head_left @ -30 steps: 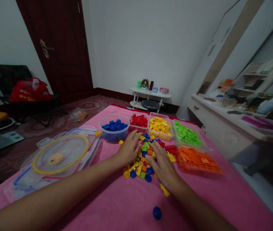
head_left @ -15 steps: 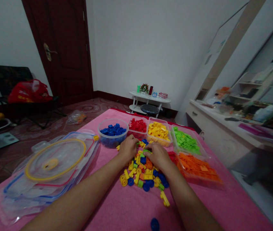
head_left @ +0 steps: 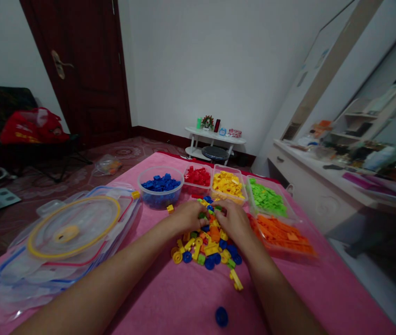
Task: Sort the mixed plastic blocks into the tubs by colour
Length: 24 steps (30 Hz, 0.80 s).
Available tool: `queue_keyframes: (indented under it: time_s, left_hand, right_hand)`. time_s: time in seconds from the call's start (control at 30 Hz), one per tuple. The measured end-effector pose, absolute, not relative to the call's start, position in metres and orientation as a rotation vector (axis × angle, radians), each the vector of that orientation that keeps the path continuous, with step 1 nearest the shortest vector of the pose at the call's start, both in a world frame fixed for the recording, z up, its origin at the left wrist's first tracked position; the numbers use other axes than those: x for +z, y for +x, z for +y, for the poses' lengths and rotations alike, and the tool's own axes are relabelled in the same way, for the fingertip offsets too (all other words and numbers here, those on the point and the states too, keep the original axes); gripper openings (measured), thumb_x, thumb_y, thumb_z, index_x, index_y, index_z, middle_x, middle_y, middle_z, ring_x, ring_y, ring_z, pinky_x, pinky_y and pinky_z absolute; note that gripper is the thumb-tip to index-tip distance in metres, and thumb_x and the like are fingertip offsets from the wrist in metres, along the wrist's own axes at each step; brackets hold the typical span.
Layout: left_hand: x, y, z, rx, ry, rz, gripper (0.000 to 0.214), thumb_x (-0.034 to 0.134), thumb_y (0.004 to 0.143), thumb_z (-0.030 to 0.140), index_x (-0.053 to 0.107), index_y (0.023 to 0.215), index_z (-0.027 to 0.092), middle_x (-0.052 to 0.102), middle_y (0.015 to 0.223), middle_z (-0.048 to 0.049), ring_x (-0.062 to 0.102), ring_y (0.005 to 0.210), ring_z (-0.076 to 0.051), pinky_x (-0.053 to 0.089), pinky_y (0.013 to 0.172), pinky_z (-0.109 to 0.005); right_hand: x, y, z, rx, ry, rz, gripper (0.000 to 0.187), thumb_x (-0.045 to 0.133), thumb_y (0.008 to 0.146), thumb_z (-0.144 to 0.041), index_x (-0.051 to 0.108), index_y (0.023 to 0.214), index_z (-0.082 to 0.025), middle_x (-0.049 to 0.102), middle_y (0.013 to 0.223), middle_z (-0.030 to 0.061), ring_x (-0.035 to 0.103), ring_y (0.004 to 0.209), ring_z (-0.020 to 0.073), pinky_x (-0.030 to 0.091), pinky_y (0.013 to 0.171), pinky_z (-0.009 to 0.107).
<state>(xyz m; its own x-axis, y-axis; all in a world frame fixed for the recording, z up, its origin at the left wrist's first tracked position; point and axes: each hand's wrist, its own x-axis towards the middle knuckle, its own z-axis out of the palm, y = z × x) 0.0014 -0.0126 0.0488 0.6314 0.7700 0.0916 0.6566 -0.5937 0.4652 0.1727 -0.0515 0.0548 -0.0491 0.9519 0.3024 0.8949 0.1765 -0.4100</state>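
Note:
A heap of mixed coloured bricks point(head_left: 206, 246) lies on the pink tablecloth point(head_left: 184, 298). My left hand point(head_left: 187, 217) rests on the far left of the heap with its fingers curled into the bricks. My right hand point(head_left: 234, 223) sits on the far right of the heap, fingers also curled among the pieces. The fingertips of both hands nearly meet over the top of the heap. What each hand pinches is hidden among the pieces. Behind the heap stand a round tub of blue bricks point(head_left: 160, 186), a red tray point(head_left: 198, 177) and a yellow tray point(head_left: 227, 184).
Trays of green bricks point(head_left: 265, 197) and orange bricks point(head_left: 281, 230) stand to the right. Stacked clear lids point(head_left: 61, 232) lie at the left. A lone blue piece point(head_left: 221, 316) and a yellow piece point(head_left: 170, 209) lie apart. A white dresser point(head_left: 309, 186) stands at the right.
Both hands have drawn closer together at the far end of the heap and curled their fingers. The flat spread of a second ago is gone. The view has shifted slightly.

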Motion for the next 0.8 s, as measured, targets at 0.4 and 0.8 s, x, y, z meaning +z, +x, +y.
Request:
queue_keyframes:
  time_s: [0.4,0.8]
  left_hand:
    - [0.05,0.003,-0.007,0.757,1.725,0.85,0.021,0.064,0.072,0.032,0.059,0.083,0.014,0.061,0.069,-0.0007,0.055,0.061,-0.01,0.041,0.056,-0.019]
    - [0.062,0.003,-0.008,0.948,1.809,1.0,0.032,0.058,0.077,0.044,0.061,0.071,0.013,0.058,0.063,-0.0001,0.05,0.055,-0.01,0.036,0.053,-0.021]
  right_hand:
    - [0.057,0.164,-0.051,0.556,-1.402,-1.542,0.035,0.056,0.074,-0.029,0.063,0.105,-0.015,0.068,0.089,0.0057,0.059,0.066,0.0137,0.046,0.06,0.025]
    - [0.064,0.156,-0.056,0.926,-1.198,-1.06,0.035,0.064,0.069,-0.042,0.065,0.09,-0.013,0.054,0.052,-0.0036,0.047,0.046,0.0094,0.034,0.044,0.02]
